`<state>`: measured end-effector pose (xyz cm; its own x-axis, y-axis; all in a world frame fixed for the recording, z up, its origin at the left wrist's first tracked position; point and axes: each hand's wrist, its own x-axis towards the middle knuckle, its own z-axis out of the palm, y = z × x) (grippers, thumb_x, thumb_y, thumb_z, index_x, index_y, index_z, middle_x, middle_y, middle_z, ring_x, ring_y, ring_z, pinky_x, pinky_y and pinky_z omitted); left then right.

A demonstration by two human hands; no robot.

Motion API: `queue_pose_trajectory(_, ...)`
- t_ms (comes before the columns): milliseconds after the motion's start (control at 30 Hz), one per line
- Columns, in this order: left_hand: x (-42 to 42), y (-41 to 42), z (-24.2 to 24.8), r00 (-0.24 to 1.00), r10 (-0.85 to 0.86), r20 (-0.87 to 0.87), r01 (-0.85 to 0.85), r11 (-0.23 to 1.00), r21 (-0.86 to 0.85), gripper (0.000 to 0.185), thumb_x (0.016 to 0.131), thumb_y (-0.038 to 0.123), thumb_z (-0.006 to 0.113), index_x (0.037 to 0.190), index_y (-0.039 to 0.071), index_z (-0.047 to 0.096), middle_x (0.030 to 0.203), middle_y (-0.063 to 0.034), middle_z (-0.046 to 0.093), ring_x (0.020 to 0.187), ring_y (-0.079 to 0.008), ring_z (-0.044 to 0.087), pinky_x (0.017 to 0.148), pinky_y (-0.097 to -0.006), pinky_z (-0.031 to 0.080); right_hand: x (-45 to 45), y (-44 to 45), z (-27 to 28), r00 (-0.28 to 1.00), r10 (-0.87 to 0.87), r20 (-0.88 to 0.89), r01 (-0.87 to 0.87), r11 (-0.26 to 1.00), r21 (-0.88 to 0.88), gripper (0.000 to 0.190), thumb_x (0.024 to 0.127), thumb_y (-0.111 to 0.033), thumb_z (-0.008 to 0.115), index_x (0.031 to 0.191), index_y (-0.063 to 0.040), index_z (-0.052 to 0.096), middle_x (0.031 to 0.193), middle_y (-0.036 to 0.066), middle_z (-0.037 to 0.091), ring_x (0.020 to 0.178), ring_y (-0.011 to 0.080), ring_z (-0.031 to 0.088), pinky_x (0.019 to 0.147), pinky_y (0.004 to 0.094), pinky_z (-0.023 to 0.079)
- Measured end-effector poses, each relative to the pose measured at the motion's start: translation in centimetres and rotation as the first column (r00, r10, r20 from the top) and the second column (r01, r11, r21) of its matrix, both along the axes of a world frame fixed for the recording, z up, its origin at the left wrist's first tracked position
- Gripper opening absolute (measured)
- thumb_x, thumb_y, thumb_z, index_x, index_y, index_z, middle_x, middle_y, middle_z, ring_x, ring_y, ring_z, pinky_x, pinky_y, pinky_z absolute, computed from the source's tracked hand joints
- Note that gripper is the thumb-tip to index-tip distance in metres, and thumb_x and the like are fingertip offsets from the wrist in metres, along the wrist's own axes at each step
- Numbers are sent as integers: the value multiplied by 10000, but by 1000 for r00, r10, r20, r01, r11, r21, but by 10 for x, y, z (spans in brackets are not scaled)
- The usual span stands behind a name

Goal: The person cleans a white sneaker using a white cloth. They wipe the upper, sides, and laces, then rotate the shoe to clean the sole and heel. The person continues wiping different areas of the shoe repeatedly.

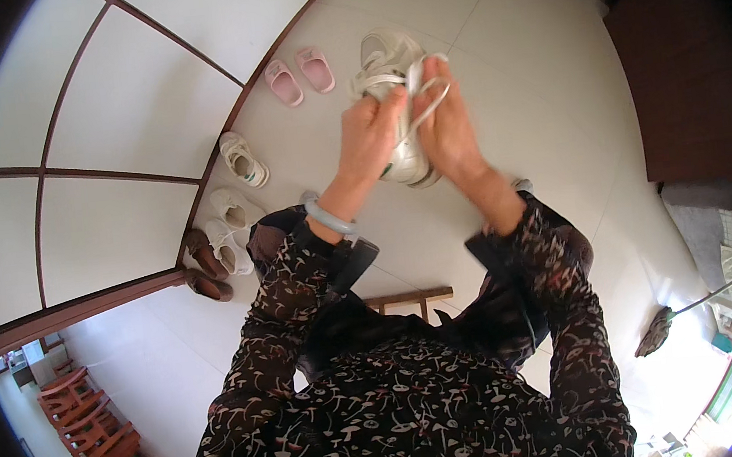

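A white lace-up sneaker [413, 158] is held up between my hands above the tiled floor, its toe pointing away from me. My left hand [370, 132], with a pale bangle on the wrist, grips the near side of the shoe by its opening, thumb on top. At the other side, my right hand [446, 115] has its fingers extended along the shoe, blurred. A loose white shoelace [437, 106] loops out over the right fingers; whether they pinch it is hard to tell.
Pink slippers [284, 83], a single white sneaker [244, 161], white shoes [229, 245] and brown shoes [208, 285] line the white cabinet [123, 106] at left. A mop head [655, 333] lies right. Wooden chairs [87, 420] stand lower left; a dark brown panel [688, 78] rises right.
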<state>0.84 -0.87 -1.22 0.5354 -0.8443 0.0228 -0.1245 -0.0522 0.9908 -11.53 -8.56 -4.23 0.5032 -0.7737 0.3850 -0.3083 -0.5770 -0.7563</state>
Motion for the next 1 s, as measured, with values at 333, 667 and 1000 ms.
queue_pose_trajectory(333, 7, 2, -3, 997, -19, -77, 26, 996, 89, 524, 995, 397, 658, 738, -60, 643, 653, -4, 577, 626, -77, 493, 544, -314, 403, -5, 5, -14, 996, 35, -84, -37, 999, -20, 635, 1019, -245, 547, 1535, 80, 368, 1584, 296, 382, 1494, 454, 331, 1256, 540, 231)
queue_pose_trajectory(667, -1, 3, -9, 984, -60, -170, 67, 997, 36, 508, 991, 413, 669, 708, -5, 614, 621, 26, 507, 592, -67, 448, 510, -308, 345, -6, -22, -15, 992, -22, -125, 30, 998, 62, 716, 1033, -261, 540, 1599, 65, 248, 1633, 296, 298, 1537, 447, 255, 1261, 569, 195)
queue_pose_trajectory(1000, 0, 4, -5, 945, -186, -268, 203, 979, 36, 384, 1021, 378, 634, 913, 24, 733, 834, 10, 682, 719, -65, 579, 643, -252, 445, -8, -15, -16, 999, 20, -35, -23, 997, -74, 551, 1050, -183, 462, 1514, 105, 391, 1609, 322, 326, 1525, 505, 236, 1266, 567, 168)
